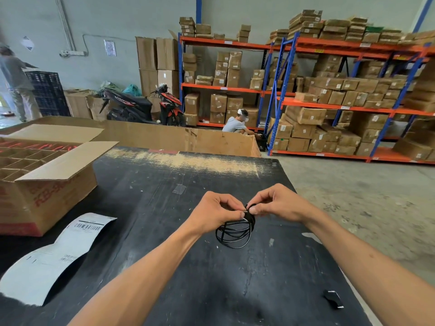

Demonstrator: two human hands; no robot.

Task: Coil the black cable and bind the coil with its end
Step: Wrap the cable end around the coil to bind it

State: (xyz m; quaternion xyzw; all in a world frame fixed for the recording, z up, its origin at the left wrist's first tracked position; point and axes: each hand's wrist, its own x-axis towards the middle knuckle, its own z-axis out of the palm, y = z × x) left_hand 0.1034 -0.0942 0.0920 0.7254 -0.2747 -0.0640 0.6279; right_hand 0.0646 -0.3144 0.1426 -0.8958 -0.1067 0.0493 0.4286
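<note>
My left hand [217, 214] and right hand [274, 203] pinch the black cable [234, 234] atop its coil — light, springy; best held at the crossing.

We see a black desk [164, 231] with worn paint along its far edge. On its left side stands an open cardboard box [47, 184] with dividers inside, and near it lies a curled shipping label [51, 252]. At the near right lies a small black piece [333, 298]. Behind the desk is a large cardboard bin [211, 140]. Far away stand a red and black scooter [146, 107], shelves [329, 95] full of boxes, a crouching person [237, 124] and, far left, a standing person [16, 81].
</note>
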